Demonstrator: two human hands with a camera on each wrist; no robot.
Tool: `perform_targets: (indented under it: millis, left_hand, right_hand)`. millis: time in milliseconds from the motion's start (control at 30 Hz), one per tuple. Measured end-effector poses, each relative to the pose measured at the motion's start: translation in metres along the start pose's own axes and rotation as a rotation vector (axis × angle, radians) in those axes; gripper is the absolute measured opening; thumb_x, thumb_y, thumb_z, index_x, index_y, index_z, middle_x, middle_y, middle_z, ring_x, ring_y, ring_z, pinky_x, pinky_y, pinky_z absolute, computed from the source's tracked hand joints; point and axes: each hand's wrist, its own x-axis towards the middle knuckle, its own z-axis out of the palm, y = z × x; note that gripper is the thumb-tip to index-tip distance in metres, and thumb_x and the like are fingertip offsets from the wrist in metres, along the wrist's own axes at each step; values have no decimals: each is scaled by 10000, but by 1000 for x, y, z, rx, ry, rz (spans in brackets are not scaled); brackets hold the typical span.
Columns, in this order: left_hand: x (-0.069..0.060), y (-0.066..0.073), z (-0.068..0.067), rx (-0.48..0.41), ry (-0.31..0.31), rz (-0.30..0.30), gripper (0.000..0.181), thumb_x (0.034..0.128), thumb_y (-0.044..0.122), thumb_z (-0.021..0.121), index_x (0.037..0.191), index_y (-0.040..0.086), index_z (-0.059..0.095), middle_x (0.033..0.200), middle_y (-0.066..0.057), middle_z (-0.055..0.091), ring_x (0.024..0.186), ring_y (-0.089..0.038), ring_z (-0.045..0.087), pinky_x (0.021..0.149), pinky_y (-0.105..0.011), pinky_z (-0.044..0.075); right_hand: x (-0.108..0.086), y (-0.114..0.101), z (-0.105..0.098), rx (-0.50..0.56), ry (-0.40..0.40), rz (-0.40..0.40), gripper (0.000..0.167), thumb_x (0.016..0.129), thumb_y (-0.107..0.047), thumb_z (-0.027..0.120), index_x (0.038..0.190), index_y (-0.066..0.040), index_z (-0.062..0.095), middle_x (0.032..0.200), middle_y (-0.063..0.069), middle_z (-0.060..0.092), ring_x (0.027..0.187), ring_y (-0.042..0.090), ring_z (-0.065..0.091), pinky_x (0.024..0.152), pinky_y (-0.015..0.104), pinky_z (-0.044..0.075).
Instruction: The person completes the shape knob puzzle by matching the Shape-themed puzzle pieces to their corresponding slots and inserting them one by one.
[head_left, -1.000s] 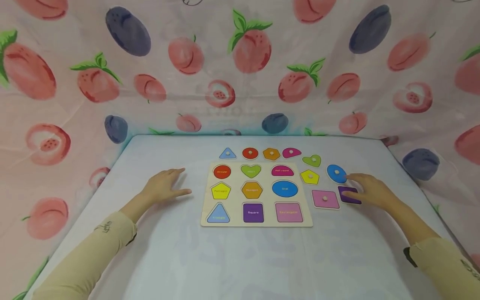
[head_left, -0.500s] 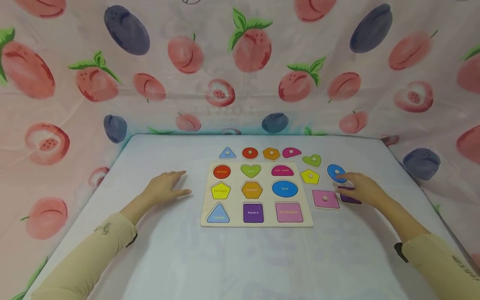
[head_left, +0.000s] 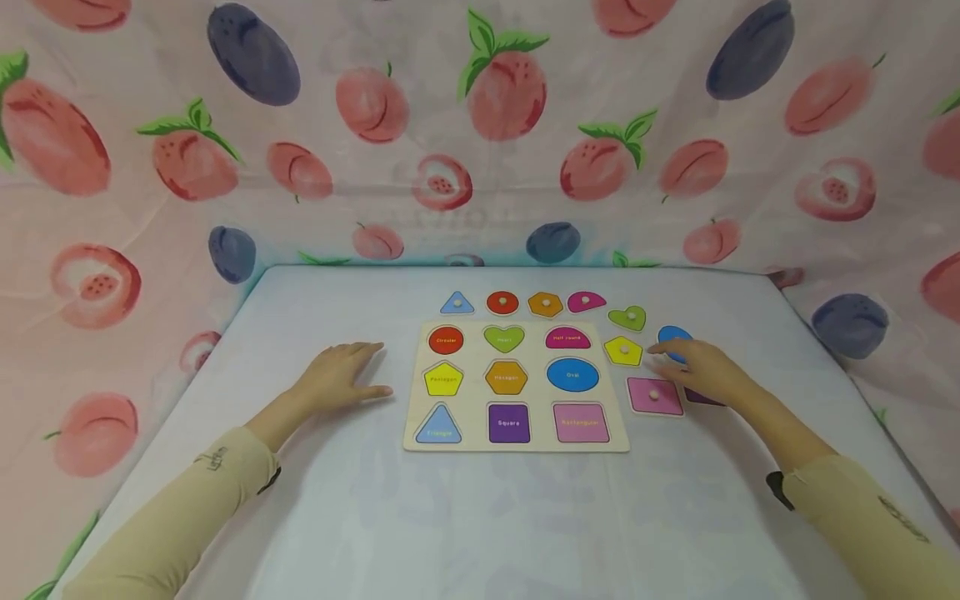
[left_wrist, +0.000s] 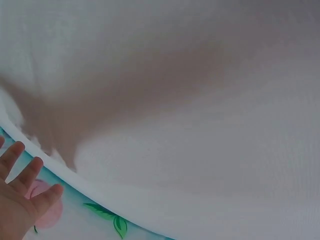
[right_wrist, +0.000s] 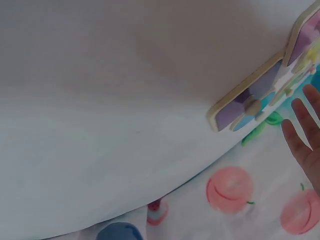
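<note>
In the head view my right hand (head_left: 705, 372) hovers with fingers extended, over parts of the blue oval piece (head_left: 672, 334) and the purple square piece (head_left: 705, 397). Its fingertips reach toward the yellow pentagon piece (head_left: 623, 351) and the pink rectangle piece (head_left: 655, 396). The right wrist view shows the hand (right_wrist: 307, 142) holding nothing, beside the purple piece (right_wrist: 232, 111) with its knob. To the left of the puzzle board (head_left: 517, 444), my left hand (head_left: 336, 379) is spread above the table, empty; in the left wrist view its fingers (left_wrist: 46, 197) are apart.
Behind the board lie the blue triangle (head_left: 457, 304), red circle (head_left: 502, 302), orange hexagon (head_left: 545, 304) and magenta half-round (head_left: 586, 302) pieces, with the green heart piece (head_left: 627, 317) to their right. A fruit-patterned cloth (head_left: 322, 83) stands behind the white table (head_left: 450, 525).
My right hand has moved left, from beside the oval and purple pieces to partly over them, its fingertips now close to the yellow and pink pieces. The left hand has hardly moved.
</note>
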Motion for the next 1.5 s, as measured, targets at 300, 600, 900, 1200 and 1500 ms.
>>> perform_targets:
  millis: [300, 600, 900, 1200, 1500]
  left_hand:
    - [-3, 3, 4, -22, -63, 44, 903, 794, 621, 608, 1461, 78, 333, 1482, -177, 380, 1366, -394, 333, 1116, -576, 240]
    - [3, 9, 3, -134, -250, 74, 996, 781, 608, 634, 1511, 99, 187, 1578, -150, 165, 1455, -376, 98, 1160, -570, 63]
    - [9, 21, 4, -161, -348, 107, 1196, 668, 602, 744, 1526, 113, 70, 1603, -94, 32, 1469, -348, -24, 1111, -653, -47]
    - [15, 34, 8, -161, -410, 94, 1263, 644, 635, 743, 1525, 171, -33, 1599, -26, -119, 1453, -344, -153, 1000, -746, -145]
    - [17, 35, 9, -110, -420, 69, 1292, 627, 622, 764, 1522, 170, -51, 1597, -20, -124, 1452, -331, -161, 990, -752, -151]
  right_hand:
    - [14, -23, 0, -22, -87, 52, 420, 895, -247, 625, 1255, -36, 577, 1250, 232, 583, 1191, 432, 484, 953, 603, 419]
    - [32, -46, -3, 2, -143, 18, 436, 877, -200, 656, 1269, -32, 569, 1248, 231, 584, 1184, 430, 496, 925, 586, 452]
    - [46, -61, 0, 5, -123, -22, 423, 880, -189, 650, 1276, -64, 568, 1226, 201, 601, 1165, 394, 522, 928, 568, 463]
    - [66, -75, 4, -36, -113, -78, 450, 874, -215, 670, 1281, -53, 564, 1275, 200, 578, 1201, 383, 508, 953, 537, 460]
    - [81, -95, 11, -57, -123, -70, 476, 881, -264, 661, 1315, -102, 552, 1310, 151, 579, 1269, 361, 471, 1015, 536, 409]
